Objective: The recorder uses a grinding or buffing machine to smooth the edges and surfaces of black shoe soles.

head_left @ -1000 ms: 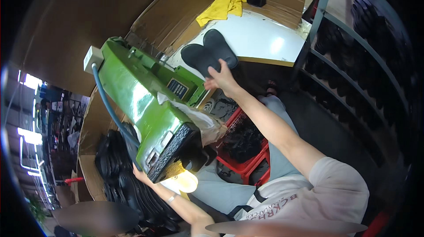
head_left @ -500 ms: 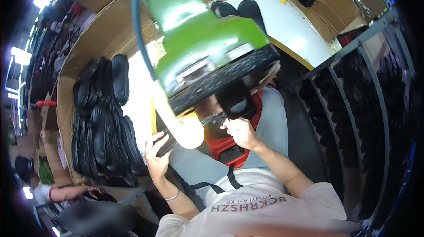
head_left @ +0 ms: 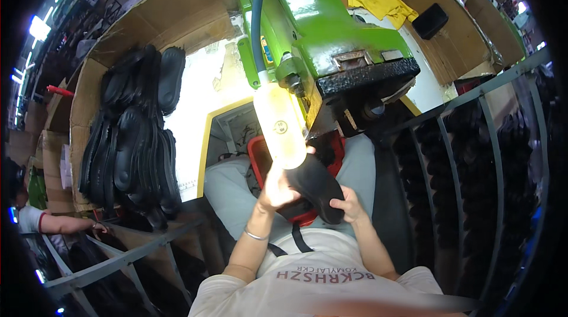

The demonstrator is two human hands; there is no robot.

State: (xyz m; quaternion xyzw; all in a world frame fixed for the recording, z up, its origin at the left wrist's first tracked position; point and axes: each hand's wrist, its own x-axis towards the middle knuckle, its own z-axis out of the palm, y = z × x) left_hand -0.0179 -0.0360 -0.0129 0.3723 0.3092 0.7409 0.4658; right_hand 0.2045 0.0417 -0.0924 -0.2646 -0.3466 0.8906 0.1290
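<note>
A black shoe sole (head_left: 320, 186) is held between my two hands over my lap, its flat face turned up toward me. My left hand (head_left: 277, 189) is closed on the far left end, its fingertips partly hidden by the sole and a bright lamp. My right hand (head_left: 351, 205) grips the near right end, thumb on top. The glowing tube-shaped lamp (head_left: 280, 125) hangs just above my left hand. Beyond the sole is the head of a green machine (head_left: 349, 42), with a dark speckled front edge.
Stacked black soles (head_left: 131, 148) lie on the white tabletop (head_left: 188, 166) to the left, inside cardboard walls. A red basket (head_left: 258, 160) sits below, between my knees. Metal rails (head_left: 451, 133) with dark soles behind stand at right. A yellow cloth (head_left: 384, 8) lies at the back.
My hands have come closer together, the left moving right and the right a little lower. The sole now shows its broad face in front of me. The view has shifted too.
</note>
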